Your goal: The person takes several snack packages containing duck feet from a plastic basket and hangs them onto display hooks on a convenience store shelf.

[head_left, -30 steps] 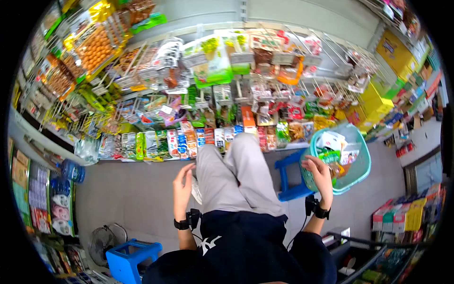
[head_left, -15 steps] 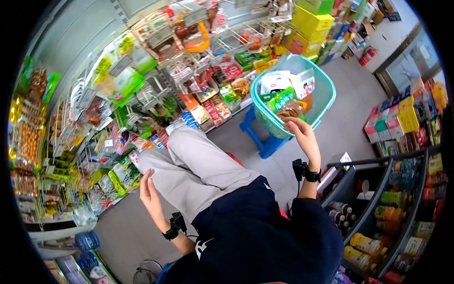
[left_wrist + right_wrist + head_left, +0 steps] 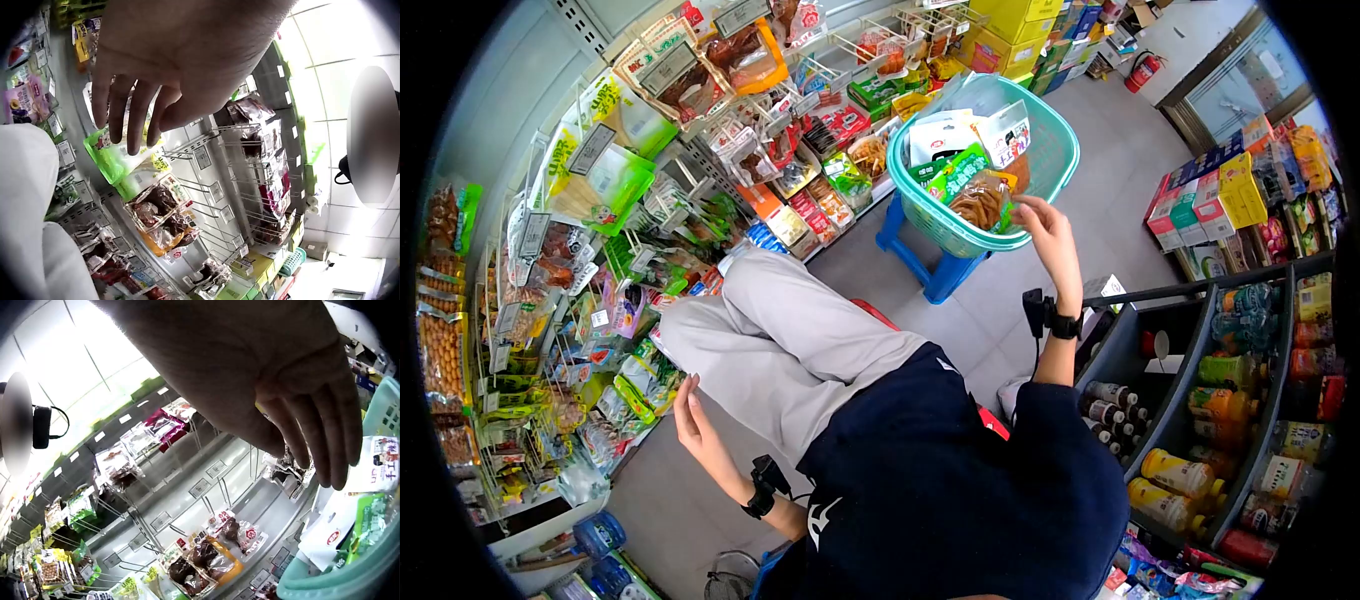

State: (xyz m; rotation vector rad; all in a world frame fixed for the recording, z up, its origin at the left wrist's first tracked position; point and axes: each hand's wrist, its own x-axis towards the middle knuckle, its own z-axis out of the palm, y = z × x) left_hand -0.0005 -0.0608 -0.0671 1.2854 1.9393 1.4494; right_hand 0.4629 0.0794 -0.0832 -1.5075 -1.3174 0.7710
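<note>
Snack-shop aisle, packet racks behind: right hand (image 3: 1045,235), fingers loose and empty, has shifted from the rim to above the packets in the teal plastic mesh basket (image 3: 1055,150) on the blue plastic stool (image 3: 930,270); left hand (image 3: 695,420) stays spread, idle by the knee.

A person is wearing pale grey trousers (image 3: 780,340) and a dark navy top (image 3: 945,490) bearing a small white emblem, with a black strap (image 3: 1062,322) at the right wrist. At far right, a turquoise lattice-walled basket (image 3: 1055,150) is standing out against a bright blue stool (image 3: 920,265) and a grey floor (image 3: 1120,190). Inside it, a clear packet of brown snacks (image 3: 983,205), a green packet (image 3: 955,168) and white packets (image 3: 940,135) with red marks are showing. On the far racks, a lime-green bag (image 3: 615,185) and an orange-edged packet (image 3: 750,50) are glowing near yellow boxes (image 3: 1010,25). At near right, bottles (image 3: 1175,472) of yellow and orange drink are lining dark grey shelves (image 3: 1120,345).
</note>
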